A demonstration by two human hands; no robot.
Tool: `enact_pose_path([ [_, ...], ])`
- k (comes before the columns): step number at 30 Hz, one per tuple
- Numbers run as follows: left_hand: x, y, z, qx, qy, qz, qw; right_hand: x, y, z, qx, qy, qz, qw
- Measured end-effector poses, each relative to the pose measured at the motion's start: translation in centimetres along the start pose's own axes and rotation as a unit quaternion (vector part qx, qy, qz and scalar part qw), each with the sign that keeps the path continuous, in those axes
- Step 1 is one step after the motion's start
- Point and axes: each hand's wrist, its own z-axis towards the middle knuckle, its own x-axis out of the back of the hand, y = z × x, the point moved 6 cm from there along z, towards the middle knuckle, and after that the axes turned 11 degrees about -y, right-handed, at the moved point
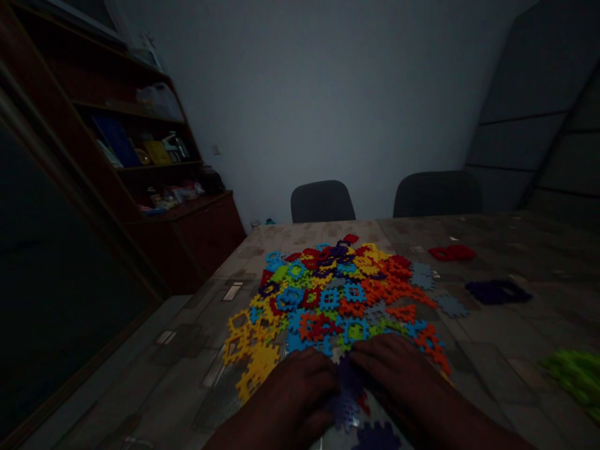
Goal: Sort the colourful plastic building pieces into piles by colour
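Purple pieces (345, 406) on desk (487, 375), between left hand (304, 389) and right hand (398, 372); fingers bent, too dim to tell if pinching. Red piece (452, 252), dark-blue piece (480, 289), green pieces (574, 372) lie apart rightward; large heap (329, 299) sits mixed, seemingly unsorted.

The purple pieces (345, 400) between the hands are moulded in plastic, with a smooth, low-sheen finish. The same opaque plastic is seen in the toothed pieces of the heap (330, 299). The table (182, 359) is faced with a smooth-looking, block-patterned surface. The cabinet (209, 234) is finished as reddish-brown wood. A plain matt finish is presented by the wall (328, 112); the chair backs (323, 203) are likewise matt, their material being obscured by dim light.
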Motion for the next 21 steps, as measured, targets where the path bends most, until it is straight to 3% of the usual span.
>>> enact_pose_path([
  [3,-0.4,-0.5,-0.1,0.021,-0.022,-0.006,1.000,-1.2,0.0,1.0,-0.022,-0.025,-0.005,0.999],
  [7,-1.2,-1.4,-0.1,0.029,-0.023,0.003,0.999,-1.4,-0.2,1.5,-0.005,0.015,-0.064,0.998],
  [11,-1.2,-1.2,0.0,0.017,-0.011,0.021,1.000,0.8,0.4,0.2,-0.016,0.064,-0.045,0.997],
  [15,-0.1,-0.8,-0.3,0.039,-0.001,0.007,0.999,2.6,1.2,-2.3,-0.094,0.107,0.093,0.985],
  [18,0.6,-0.9,-0.6,0.038,0.032,0.007,0.999,0.1,1.1,-4.2,-0.154,0.061,0.220,0.961],
  [21,0.5,-1.0,-0.6,0.029,0.039,0.014,0.999,-2.9,1.0,-5.9,-0.182,0.028,0.212,0.960],
])
